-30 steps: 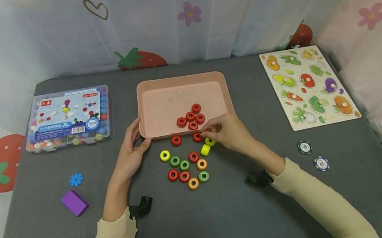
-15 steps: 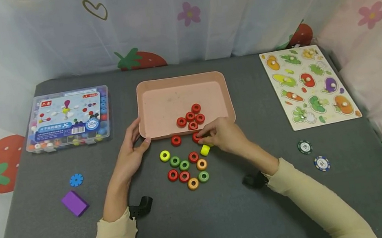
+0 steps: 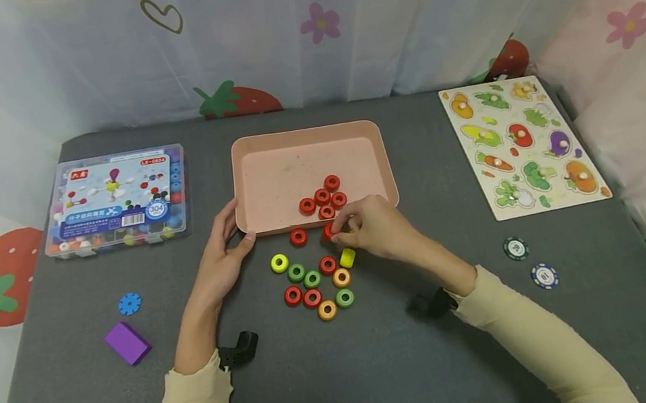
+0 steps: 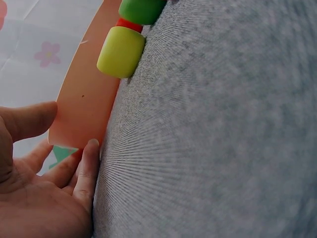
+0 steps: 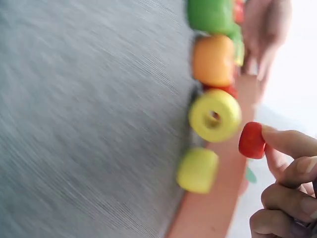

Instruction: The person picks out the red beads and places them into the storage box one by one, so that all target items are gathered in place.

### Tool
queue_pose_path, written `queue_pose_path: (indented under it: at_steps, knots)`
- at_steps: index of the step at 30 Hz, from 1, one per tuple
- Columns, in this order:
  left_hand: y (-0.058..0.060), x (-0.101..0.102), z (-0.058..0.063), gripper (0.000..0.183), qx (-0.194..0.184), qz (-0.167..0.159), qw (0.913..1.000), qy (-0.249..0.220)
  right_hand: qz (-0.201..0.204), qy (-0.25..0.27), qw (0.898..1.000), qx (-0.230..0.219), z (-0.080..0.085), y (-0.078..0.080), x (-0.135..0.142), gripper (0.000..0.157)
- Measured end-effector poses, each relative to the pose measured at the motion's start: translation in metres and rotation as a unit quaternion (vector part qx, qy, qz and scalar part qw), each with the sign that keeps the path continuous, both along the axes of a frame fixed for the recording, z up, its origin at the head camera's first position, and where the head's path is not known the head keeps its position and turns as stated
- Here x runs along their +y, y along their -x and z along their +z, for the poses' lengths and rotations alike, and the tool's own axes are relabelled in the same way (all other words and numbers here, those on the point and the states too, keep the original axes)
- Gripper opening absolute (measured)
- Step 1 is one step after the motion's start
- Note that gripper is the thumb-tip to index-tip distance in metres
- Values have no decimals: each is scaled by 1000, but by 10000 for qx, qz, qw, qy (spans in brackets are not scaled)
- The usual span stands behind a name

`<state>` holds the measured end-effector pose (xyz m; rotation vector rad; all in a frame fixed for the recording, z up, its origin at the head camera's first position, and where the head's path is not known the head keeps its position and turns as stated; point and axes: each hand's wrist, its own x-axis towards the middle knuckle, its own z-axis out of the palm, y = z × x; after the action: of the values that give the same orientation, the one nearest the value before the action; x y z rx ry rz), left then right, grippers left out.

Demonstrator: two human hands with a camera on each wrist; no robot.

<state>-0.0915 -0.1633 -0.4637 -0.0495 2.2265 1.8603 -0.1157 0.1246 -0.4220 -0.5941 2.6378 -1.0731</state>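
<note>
Right hand [image 3: 378, 226]: fingers pinch red bead [image 5: 251, 141]; shallow grip may slip.
Left hand [image 3: 221, 264]: fingers hold tray [image 3: 269, 175] corner.
Yellow bead [image 3: 347, 258]: on side, may roll if bumped.

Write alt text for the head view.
A right hand pinches a red bead beside a pink tray with red beads inside, while the left hand holds the tray's corner. Loose coloured beads lie in front; a plastic box sits left, a vegetable board right.

Tray [image 3: 269, 175]: 1
Red beads [image 3: 299, 243]: 5 in tray, 5 out
Yellow beads [image 3: 347, 258]: 3
Green beads [image 3: 297, 279]: 3
Orange beads [image 3: 328, 316]: 2
Chips [image 3: 544, 276]: 2, right
Puzzle board [image 3: 515, 155]: 1, far right
Case [image 3: 114, 199]: 1, far left
Purple block [image 3: 127, 343]: 1
Blue disc [image 3: 129, 303]: 1
</note>
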Motion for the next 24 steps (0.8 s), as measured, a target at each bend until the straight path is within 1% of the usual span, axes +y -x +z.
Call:
queue_pose_path:
  at_steps: [4,7,9,12,15,18,24]
  knots:
    - [0,0,0,67,26,-9,10000,12,-353,193,9992,78,12,8,6,10]
    - [0,0,0,67,54,-17,10000,17,-737,147,9969,242,17,16,11,10]
    - [0,0,-1,67,68,-22,10000,9,-997,80,9946,294,17,21,15,11]
    - [1,0,-1,67,78,-25,10000,-8,-1367,-77,9904,206,15,28,19,11]
    - [0,0,-1,67,69,-29,10000,-35,-1645,-225,9861,70,10,33,22,11]
    - [0,0,-1,68,63,-29,10000,-56,-1803,-295,9832,12,5,35,24,10]
    - [0,0,-1,67,41,-16,10000,-23,-1887,-253,9817,-14,2,37,23,9]
